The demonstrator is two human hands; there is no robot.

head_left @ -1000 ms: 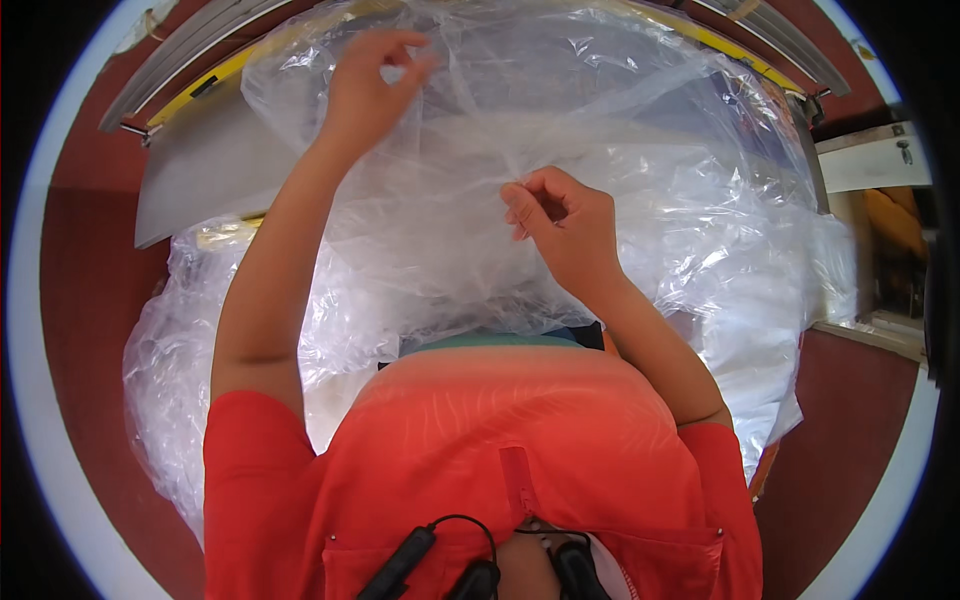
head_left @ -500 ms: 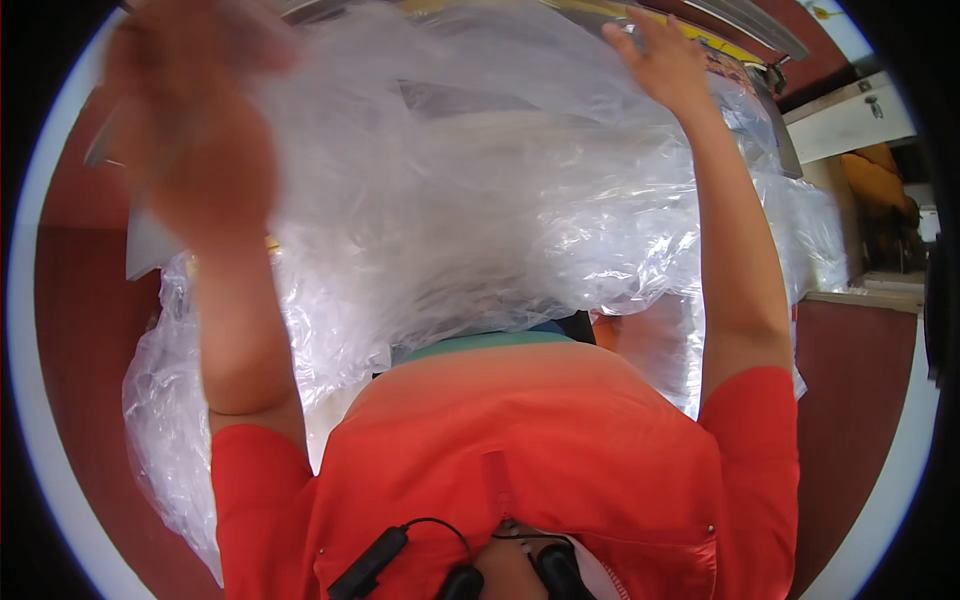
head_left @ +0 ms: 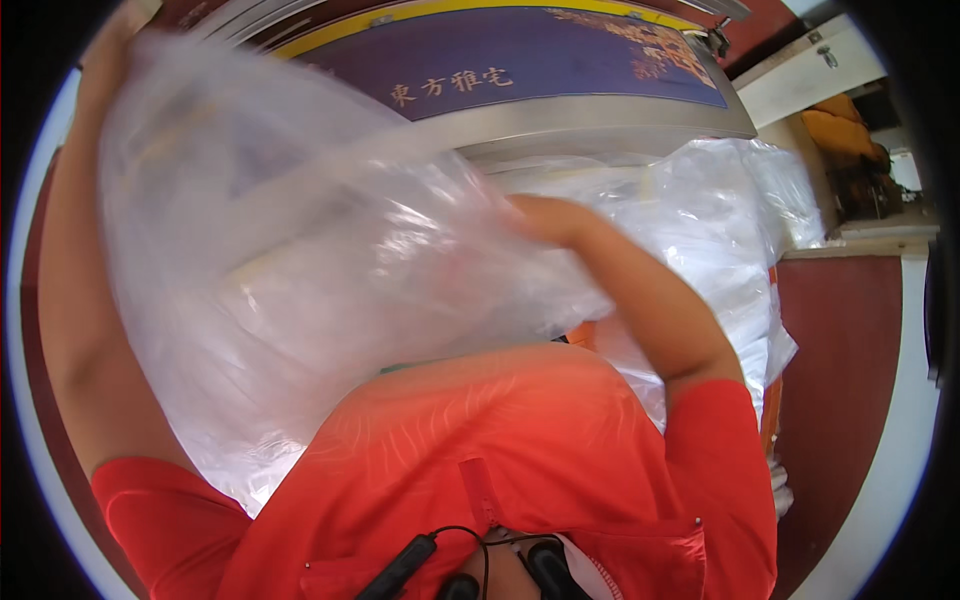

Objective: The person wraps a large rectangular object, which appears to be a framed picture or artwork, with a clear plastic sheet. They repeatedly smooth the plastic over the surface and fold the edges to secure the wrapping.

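Note:
A large, clear plastic film (head_left: 300,270) spreads raised and blurred across the left and middle of the view. At the far upper left, my left hand (head_left: 115,45) is closed on the film's top corner, holding it up with the arm stretched out. My right hand (head_left: 530,218) is bent inward near the middle, against the film; its fingers are hidden by plastic and smeared by motion. More crumpled clear plastic (head_left: 700,200) lies to the right of my right forearm.
Behind the film stands a machine with a dark blue printed panel (head_left: 560,60), a yellow strip along its top and a metal front edge (head_left: 600,115). A white drawer-like box (head_left: 815,65) and a wooden ledge (head_left: 860,245) are at right. Reddish-brown floor (head_left: 840,360) shows there.
My left hand has moved up and outward to the left, lifting the film. My right hand has come down and inward from the upper right. The blue panel is now uncovered.

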